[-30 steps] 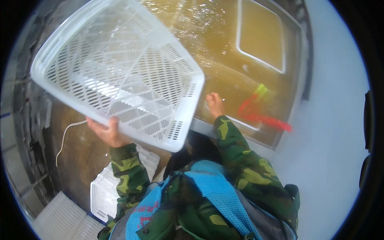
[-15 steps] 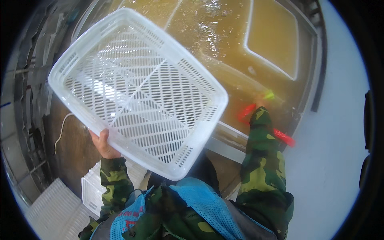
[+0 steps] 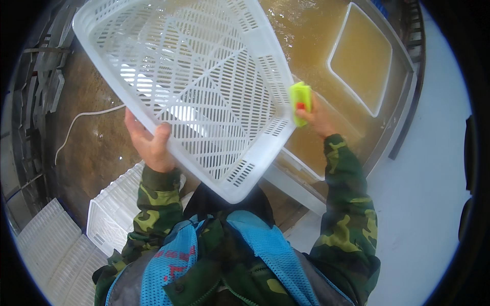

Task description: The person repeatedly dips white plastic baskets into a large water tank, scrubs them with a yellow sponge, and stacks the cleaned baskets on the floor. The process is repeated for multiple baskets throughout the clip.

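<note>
A large white slotted plastic basket (image 3: 204,92) is held up at a tilt, its slotted bottom and inner walls showing. My left hand (image 3: 150,142) grips its near left rim, thumb on top and fingers beneath. At the basket's right edge, my right hand (image 3: 317,117) holds a bright yellow-green scrubber (image 3: 301,103) against or very close to the outer side; contact cannot be told for sure. A small red patch shows by the fingers on the scrubber. Beyond the hands lies a tank of murky yellow-brown water (image 3: 301,46).
Another white rectangular frame or basket rim (image 3: 384,86) lies in the water at the right. Stacked white baskets (image 3: 113,206) stand on the wet brown floor at lower left, beside ribbed white ones (image 3: 53,250). A pale hose (image 3: 84,114) crosses the floor. A pale surface (image 3: 423,204) borders the right.
My right hand has come up out of the water to the basket's edge with the scrubber. The basket has shifted up and turned slightly. The red strips seen near the right forearm no longer show.
</note>
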